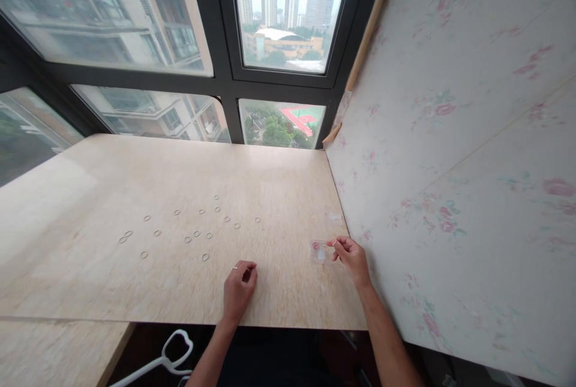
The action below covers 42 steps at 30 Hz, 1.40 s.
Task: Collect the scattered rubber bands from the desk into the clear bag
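The right hand (355, 259) pinches beside the box (320, 252), its grip's contents unclear; the left hand (239, 290) curls low over the counter (283, 294), possibly empty, I cannot tell. A careless leftward sweep could scatter the loose rings (202, 258) lying left of the box. No writing is legible.

The tabletop before me (283, 189) is beige, mottled with darker tan veining, and the thin rings (206, 260) I see on it are silvery grey. The plastic box (320, 253) at my right hand (354, 259) is clear, with a reddish-pink patch and a whitish one. My floral wall panel (472, 147) is off-white, patterned with pink blooms and blue-green leaves; the window frame (224, 51) is near-black.
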### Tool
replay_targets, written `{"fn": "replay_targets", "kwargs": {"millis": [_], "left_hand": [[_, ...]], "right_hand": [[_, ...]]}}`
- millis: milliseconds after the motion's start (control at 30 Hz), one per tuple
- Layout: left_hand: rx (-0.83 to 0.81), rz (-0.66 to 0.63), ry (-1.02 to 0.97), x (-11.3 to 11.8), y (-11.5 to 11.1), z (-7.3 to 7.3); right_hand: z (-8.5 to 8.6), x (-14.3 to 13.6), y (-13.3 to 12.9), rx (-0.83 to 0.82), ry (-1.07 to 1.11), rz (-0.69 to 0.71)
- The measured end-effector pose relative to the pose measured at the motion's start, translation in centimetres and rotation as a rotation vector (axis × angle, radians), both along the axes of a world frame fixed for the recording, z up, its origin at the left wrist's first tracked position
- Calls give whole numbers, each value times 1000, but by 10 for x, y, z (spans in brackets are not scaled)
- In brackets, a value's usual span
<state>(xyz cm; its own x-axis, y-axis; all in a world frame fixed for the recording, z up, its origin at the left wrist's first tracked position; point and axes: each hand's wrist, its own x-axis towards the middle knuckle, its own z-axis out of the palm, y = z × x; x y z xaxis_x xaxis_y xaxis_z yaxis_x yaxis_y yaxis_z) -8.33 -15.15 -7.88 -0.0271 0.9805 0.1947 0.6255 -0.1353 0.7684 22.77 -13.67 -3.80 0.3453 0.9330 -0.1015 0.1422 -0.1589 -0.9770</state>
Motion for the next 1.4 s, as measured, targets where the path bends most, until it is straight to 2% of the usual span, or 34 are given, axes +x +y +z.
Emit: {"fn": "replay_targets", "kwargs": {"millis": [200, 333, 433, 700, 967, 1100, 1267, 1400], "left_hand": [[4, 10, 2, 0, 0, -2], [8, 17, -4, 0, 0, -2], [9, 17, -10, 1, 1, -1], [23, 25, -13, 1, 1, -2], [17, 25, -6, 0, 0, -4], [0, 22, -15, 1, -2, -2], [-22, 39, -88, 2, -6, 4], [-74, 59, -255, -8, -5, 10]], "right_hand": [[6, -1, -4, 6, -87, 28], [8, -1, -7, 11, -315, 77], [6, 1, -8, 7, -469, 113], [-4, 6, -5, 28, -651, 105], [-5, 8, -10, 89, -660, 114], [-5, -9, -28, 177, -601, 132], [-20, -34, -57, 257, -530, 380], [-42, -28, -70, 223, -495, 476]]}}
